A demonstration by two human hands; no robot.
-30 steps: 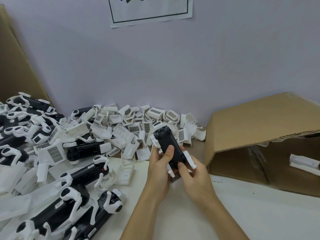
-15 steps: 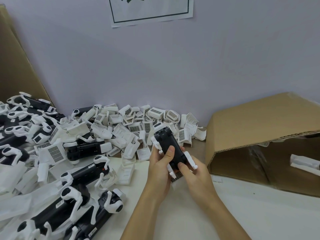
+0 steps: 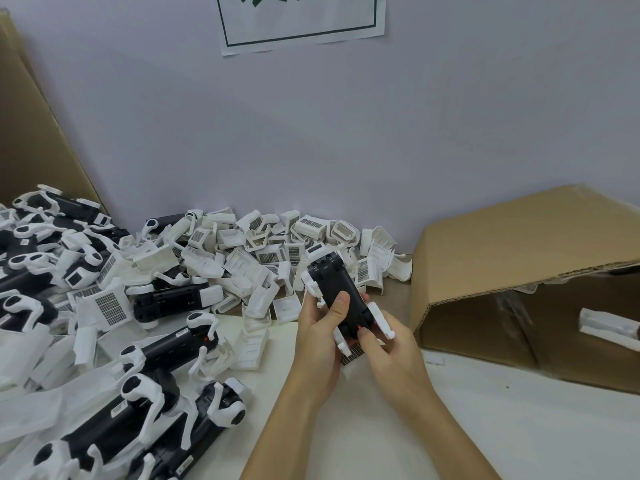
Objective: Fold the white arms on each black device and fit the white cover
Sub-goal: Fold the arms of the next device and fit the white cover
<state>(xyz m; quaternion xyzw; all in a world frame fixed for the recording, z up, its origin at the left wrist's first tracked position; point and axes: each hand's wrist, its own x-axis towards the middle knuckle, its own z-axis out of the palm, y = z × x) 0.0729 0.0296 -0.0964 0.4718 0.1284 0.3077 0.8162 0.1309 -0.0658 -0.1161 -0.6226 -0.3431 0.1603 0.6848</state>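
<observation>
I hold one black device [image 3: 334,282] above the table, its long body pointing away from me. My left hand [image 3: 320,336] grips it from the left, thumb lying across its top. My right hand [image 3: 391,356] holds its near end, thumb pressed by a small red spot. White arms [image 3: 381,318] stick out on both sides. A white cover with a grid label [image 3: 351,355] peeks out beneath the device between my hands.
A heap of white covers [image 3: 263,251] lies against the wall. Several black devices with white arms [image 3: 162,344] pile up at the left. An open cardboard box [image 3: 519,261] lies on its side at the right with a white item [image 3: 606,327] inside.
Both hands and the device have stayed almost still; my right thumb has shifted slightly on the device's near end.
</observation>
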